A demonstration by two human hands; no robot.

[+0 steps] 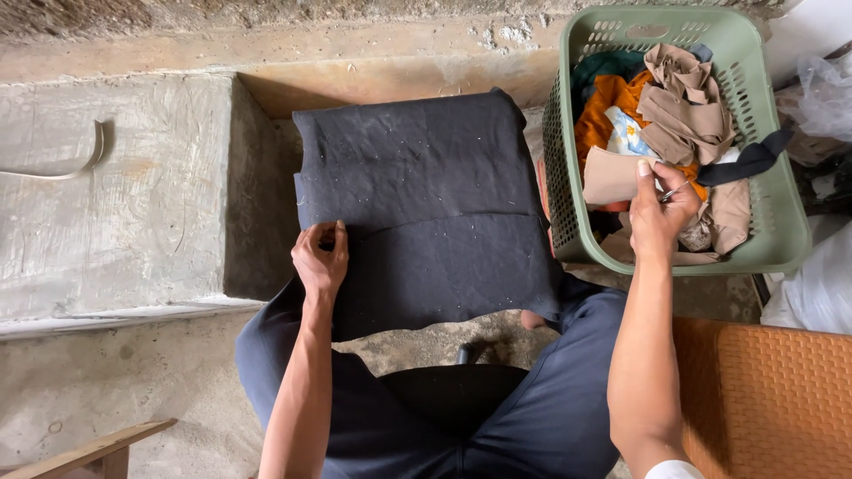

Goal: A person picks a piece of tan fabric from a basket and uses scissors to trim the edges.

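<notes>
Dark folded cloth (pixel 426 204) is pinched at its edge by the left hand (pixel 319 257). Tan fabric (pixel 612 175) in the green basket (pixel 781 222) is gripped by the right hand (pixel 661 217), fingers closed.

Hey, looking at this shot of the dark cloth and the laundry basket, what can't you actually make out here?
Head view only:
- What the right hand pinches in the green basket: small, metallic, partly covered by fingers.
- The left hand's fingertips: curled under on the dark cloth.
- Clothes low in the basket: buried under the tan fabric.
- The wooden piece: cut off by the bottom edge.
</notes>
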